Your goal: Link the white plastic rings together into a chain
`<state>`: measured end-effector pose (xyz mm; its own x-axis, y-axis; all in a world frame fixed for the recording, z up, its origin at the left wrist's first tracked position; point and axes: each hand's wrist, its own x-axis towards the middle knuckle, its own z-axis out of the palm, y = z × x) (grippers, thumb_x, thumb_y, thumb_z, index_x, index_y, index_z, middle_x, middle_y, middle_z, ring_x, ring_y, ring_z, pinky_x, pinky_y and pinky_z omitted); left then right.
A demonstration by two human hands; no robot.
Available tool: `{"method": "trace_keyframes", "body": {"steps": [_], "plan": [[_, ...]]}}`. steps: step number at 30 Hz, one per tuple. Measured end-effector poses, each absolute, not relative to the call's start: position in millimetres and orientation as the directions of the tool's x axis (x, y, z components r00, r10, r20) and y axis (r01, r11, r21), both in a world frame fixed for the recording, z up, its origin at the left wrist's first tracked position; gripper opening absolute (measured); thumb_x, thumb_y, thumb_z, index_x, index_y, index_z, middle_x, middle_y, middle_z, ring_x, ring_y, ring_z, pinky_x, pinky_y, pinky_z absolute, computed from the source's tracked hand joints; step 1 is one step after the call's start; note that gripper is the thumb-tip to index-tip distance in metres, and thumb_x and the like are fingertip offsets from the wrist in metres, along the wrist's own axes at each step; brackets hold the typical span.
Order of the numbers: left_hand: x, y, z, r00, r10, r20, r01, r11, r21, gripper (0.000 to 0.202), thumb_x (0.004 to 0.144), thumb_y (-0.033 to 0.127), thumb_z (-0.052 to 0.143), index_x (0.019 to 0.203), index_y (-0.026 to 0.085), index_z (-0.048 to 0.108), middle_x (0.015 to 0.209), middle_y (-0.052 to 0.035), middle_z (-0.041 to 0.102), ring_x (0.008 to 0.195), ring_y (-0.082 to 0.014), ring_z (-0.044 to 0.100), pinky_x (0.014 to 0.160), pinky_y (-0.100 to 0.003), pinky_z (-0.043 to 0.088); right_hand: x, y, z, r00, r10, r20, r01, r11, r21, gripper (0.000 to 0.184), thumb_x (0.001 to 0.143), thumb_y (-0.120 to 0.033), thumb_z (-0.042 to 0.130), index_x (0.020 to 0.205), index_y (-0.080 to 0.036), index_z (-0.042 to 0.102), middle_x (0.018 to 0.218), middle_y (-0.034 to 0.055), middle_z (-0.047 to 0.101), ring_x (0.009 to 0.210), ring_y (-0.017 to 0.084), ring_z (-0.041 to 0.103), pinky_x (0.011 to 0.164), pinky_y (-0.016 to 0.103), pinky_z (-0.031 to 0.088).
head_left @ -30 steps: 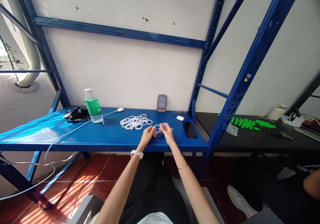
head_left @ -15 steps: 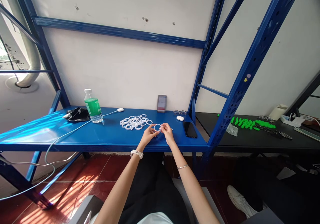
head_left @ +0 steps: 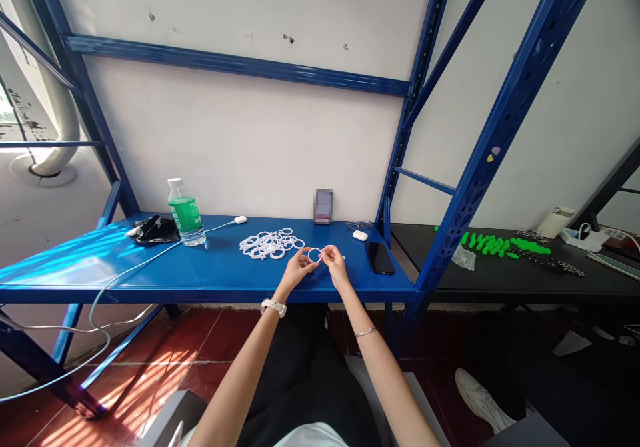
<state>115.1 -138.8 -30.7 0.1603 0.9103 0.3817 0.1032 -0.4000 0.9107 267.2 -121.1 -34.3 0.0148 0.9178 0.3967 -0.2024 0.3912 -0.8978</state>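
Observation:
Between my two hands is a white ring (head_left: 315, 255), held just above the front part of the blue table (head_left: 220, 277). My left hand (head_left: 299, 268) is closed on the ring's left side. With its fingers pinched together, my right hand (head_left: 333, 262) grips the right side of the same ring. A small white piece shows just past the right fingers, too small to make out. Left of my hands lies a loose pile of white rings (head_left: 270, 244), some overlapping.
A black phone (head_left: 380, 258), a white earbud case (head_left: 360, 236) and eyeglasses (head_left: 359, 224) lie to the right. An upright phone (head_left: 323, 206) leans at the wall. A bottle (head_left: 187, 214), black plastic bag (head_left: 154, 228) and white cable (head_left: 135, 266) are left. A blue post (head_left: 480, 160) rises at right.

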Motion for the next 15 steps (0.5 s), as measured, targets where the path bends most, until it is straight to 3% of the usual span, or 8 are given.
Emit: {"method": "trace_keyframes", "body": {"steps": [15], "plan": [[114.7, -137.6, -31.5, 0.155, 0.906, 0.395, 0.090, -0.411, 0.907, 0.056, 0.072, 0.051, 0.074, 0.115, 0.020, 0.055, 0.072, 0.0007, 0.066, 0.062, -0.0163, 0.064, 0.064, -0.028, 0.051, 267.1, -120.9, -34.0, 0.009, 0.908, 0.419, -0.182, 0.414, -0.892, 0.029, 0.071, -0.048, 0.074, 0.080, -0.025, 0.058, 0.077, 0.0000, 0.065, 0.080, 0.020, 0.065, 0.079, 0.034, 0.051]]}}
